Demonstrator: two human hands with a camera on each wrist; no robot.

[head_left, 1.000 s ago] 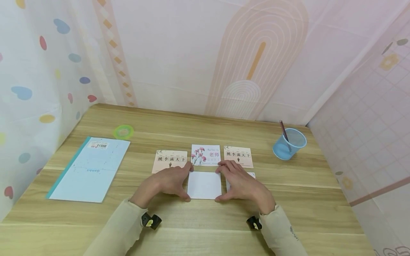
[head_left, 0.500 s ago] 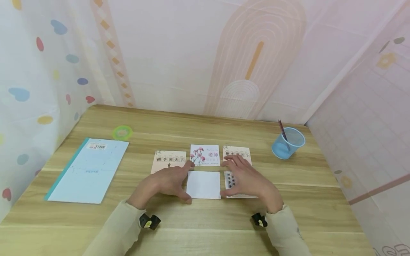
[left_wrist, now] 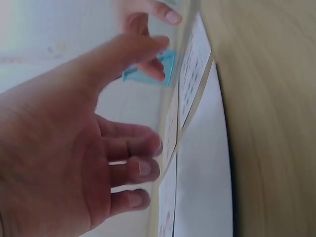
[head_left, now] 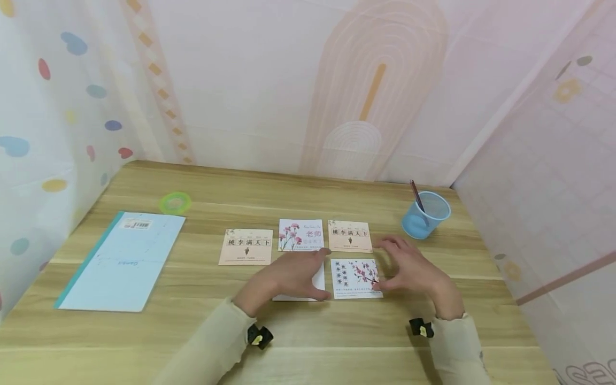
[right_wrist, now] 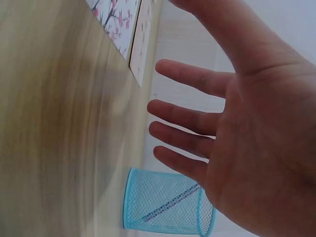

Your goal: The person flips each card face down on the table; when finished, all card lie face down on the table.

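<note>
My left hand (head_left: 291, 274) hovers over the blank white card (left_wrist: 205, 168) and hides most of it in the head view; its thumb and fingers are spread, holding nothing. To the right lies the card with pink blossoms and dark lettering (head_left: 353, 278). At that card's right edge is my right hand (head_left: 413, 271), fingers apart, with its thumb tip overlapping the edge in the head view. Behind these lie a carnation card (head_left: 299, 235) and a cream lettered card (head_left: 349, 236). Another cream card (head_left: 245, 247) rests left of my left hand.
A light blue notebook (head_left: 122, 262) lies at the left of the wooden table (head_left: 366, 342). Behind it is a green tape roll (head_left: 175, 203). A blue mesh pen cup (head_left: 425, 215) holding a dark pen (head_left: 416, 195) stands at the back right. Curtains hang around the table.
Both hands have moved right, from the two sides of the white card toward the blossom card. The blossom card is now uncovered, while the left hand covers much of the white one.
</note>
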